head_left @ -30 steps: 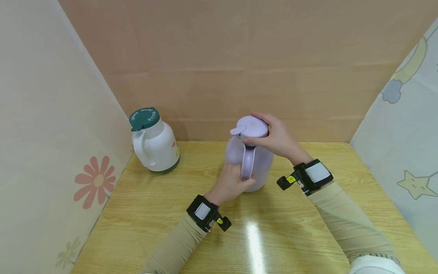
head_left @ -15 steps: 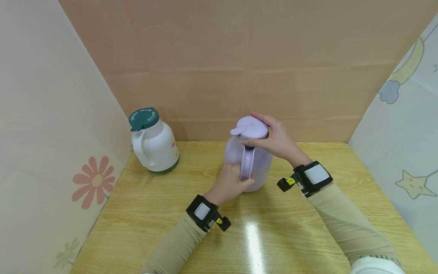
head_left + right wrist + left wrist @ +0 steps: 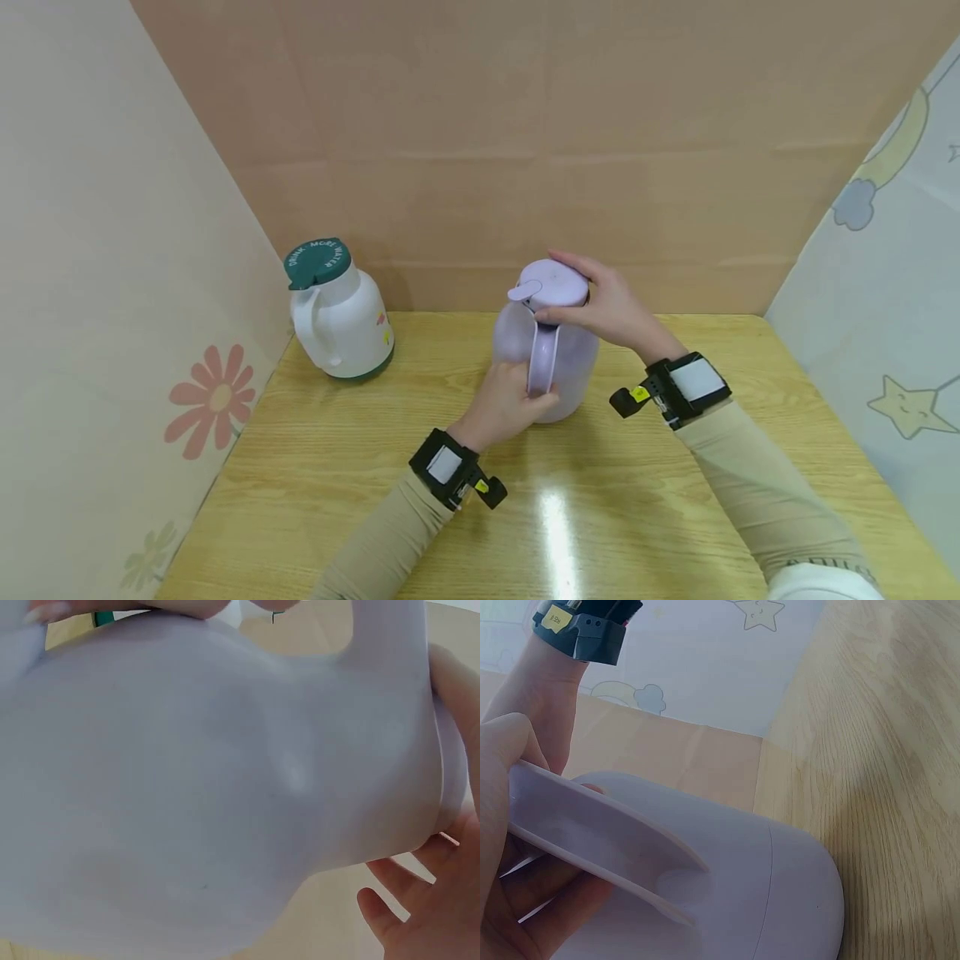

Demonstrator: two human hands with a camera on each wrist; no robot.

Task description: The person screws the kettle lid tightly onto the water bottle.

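Left hand point(image 3: 504, 406) curls around the handle point(image 3: 542, 360) of the purple jug point(image 3: 545, 350), which stands upright mid-counter point(image 3: 360, 467). Right hand point(image 3: 611, 307) grips the jug's purple lid point(image 3: 551, 283) from 3 o'clock. 1 white jug point(image 3: 341, 319) with a green lid point(image 3: 318, 261) stands at 9 o'clock, well apart.

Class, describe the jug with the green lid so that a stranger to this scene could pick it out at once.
Start at the wooden table and go to its far left corner. The white jug stands there alone, untouched. Unlike the lilac jug held by both hands, it has a dark green lid with lettering.
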